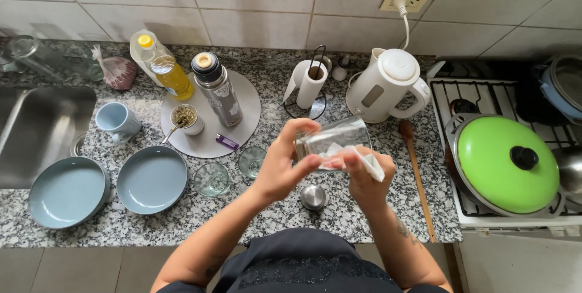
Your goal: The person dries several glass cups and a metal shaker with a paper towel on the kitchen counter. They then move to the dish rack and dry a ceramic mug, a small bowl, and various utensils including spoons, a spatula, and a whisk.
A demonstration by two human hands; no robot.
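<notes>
My left hand (284, 162) grips a clear drinking glass (336, 138) tipped on its side above the granite counter (364, 208). A white paper towel (364, 159) is pinched in my right hand (364, 178), with part of it pushed into the mouth of the glass. Just below the two hands a small round metal lid (313, 196) lies on the counter. To the left of them stand two more clear glasses (212, 179) (251, 161).
Two pale blue bowls (151, 179) (68, 191) and a blue mug (117, 121) sit by the steel sink (36, 129). A round grey mat (242, 114) bears a flask, oil bottle and cup. Behind: paper towel roll (310, 82), white kettle (388, 84). At right: wooden spoon (417, 171), green-lidded pan (506, 162) on the stove.
</notes>
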